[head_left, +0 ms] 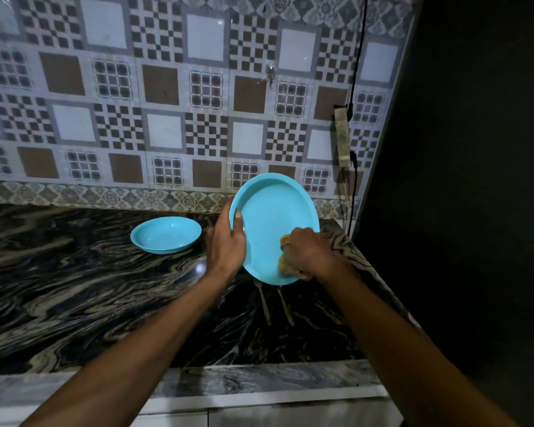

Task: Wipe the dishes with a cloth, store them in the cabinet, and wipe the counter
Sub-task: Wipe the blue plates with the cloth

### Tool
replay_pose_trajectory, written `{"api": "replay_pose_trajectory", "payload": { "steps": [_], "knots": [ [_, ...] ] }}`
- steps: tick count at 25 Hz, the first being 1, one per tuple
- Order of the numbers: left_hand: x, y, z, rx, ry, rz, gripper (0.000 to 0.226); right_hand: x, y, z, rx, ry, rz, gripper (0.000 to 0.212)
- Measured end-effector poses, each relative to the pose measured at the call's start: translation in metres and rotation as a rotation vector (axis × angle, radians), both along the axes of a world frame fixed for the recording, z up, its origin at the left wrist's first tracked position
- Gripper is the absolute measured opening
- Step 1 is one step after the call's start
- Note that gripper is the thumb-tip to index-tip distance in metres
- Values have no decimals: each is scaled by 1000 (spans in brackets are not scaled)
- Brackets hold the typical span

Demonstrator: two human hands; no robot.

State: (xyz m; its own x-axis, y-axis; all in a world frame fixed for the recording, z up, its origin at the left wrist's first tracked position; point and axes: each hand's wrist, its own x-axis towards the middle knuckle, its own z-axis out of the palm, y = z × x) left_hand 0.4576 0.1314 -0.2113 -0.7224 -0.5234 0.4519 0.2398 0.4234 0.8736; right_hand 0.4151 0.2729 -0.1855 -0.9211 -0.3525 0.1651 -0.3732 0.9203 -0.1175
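A turquoise plate (272, 220) is tilted up above the counter, its inside facing me. My left hand (225, 241) grips its left rim, thumb on the inner face. My right hand (305, 251) holds a bunched yellowish cloth (285, 260) pressed against the plate's lower right inside. A second turquoise plate (166, 234) lies flat on the dark marbled counter (74, 288), to the left of my hands.
Two pieces of cutlery (275, 303) lie on the counter just under the held plate. A patterned tiled wall (167, 103) backs the counter. A power strip (342, 137) with a black cable hangs at the right, beside a dark wall (475, 180).
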Motion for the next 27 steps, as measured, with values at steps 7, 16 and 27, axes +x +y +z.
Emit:
{"api": "replay_pose_trajectory", "payload": {
  "steps": [7, 16, 27],
  "knots": [
    [-12, 8, -12, 44, -100, 76, 42, 0, -19, -25, -815, -515, 51, 15],
    [-19, -1, -26, 114, -154, -292, 28, -47, 3, -10, -1287, -211, -263, 27],
    [-23, -16, -19, 190, -171, -7, 46, 5, 1, -5, -525, -424, 305, 26]
  ]
}}
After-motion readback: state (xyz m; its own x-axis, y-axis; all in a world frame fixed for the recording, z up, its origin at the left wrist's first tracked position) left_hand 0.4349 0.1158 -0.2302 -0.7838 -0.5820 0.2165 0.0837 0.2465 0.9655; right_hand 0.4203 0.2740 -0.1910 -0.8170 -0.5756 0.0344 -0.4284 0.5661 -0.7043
